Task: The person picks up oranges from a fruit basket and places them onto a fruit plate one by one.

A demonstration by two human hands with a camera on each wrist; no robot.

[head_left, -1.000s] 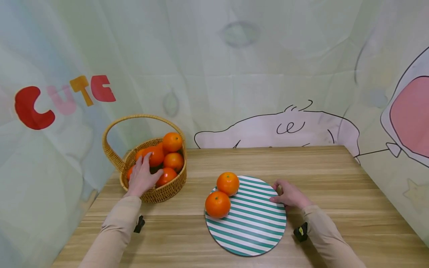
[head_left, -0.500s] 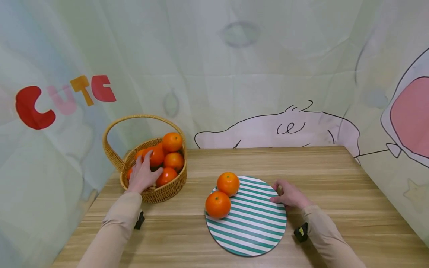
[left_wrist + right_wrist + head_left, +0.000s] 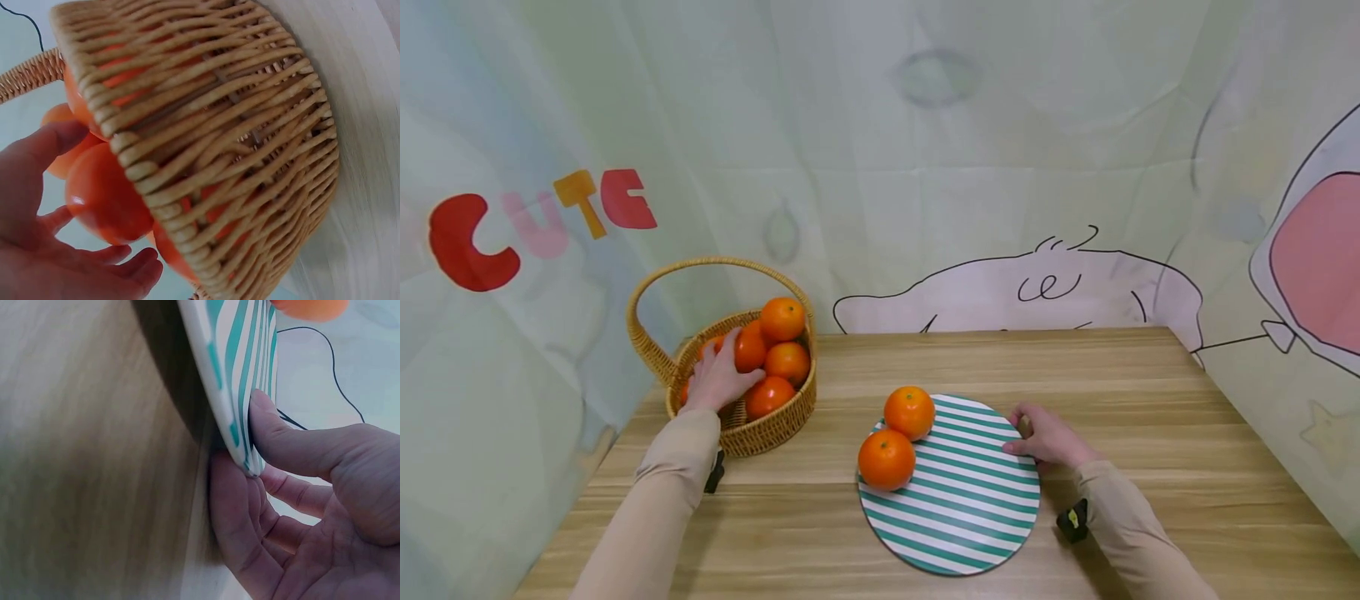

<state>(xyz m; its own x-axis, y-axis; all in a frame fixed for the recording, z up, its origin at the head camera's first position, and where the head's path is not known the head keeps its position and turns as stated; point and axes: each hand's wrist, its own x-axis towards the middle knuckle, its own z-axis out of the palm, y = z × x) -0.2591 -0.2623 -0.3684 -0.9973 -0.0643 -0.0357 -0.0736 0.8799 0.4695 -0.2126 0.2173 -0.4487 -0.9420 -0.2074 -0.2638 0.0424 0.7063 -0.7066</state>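
In the head view, a wicker basket with a tall handle stands at left, holding several oranges. My left hand reaches into it, fingers spread over the fruit beside an orange. The left wrist view has one orange between the thumb and the loosely bent fingers; a firm grip cannot be made out. My right hand pinches the right edge of a round plate with green and white stripes. In the right wrist view, the thumb lies on top and fingers go underneath. Two oranges sit on the plate's left side.
The wooden table carries both basket and plate. A printed curtain hangs close behind the table and along its sides. The basket's handle arches above the fruit.
My left hand has shifted slightly forward among the oranges, and the oranges near it have moved a little. The right hand, the plate and its two oranges stay in place.
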